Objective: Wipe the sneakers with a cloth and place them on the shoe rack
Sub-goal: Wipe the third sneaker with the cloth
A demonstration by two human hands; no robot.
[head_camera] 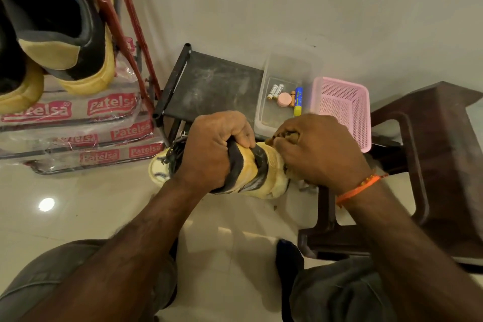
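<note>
Left hand [214, 149] clamps the soft yellow-and-black fabric sneaker [251, 167] around its midsection; right hand [313, 149] bunches a brownish cloth [285, 136] against its end; likely light and squashy

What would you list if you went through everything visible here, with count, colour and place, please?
sneaker: one, yellow and black, held mid-air at centre
cloth: one, brown, against the sneaker's end
shoes: at least two, black and yellow, top left
packets: several, clear with red labels, left
black stand: one, by the wall
clear box: one, holding batteries
basket: one, pink, right of the box
stool: one, dark brown, right
left hand: grip round the sneaker
right hand: grip on the cloth
</note>
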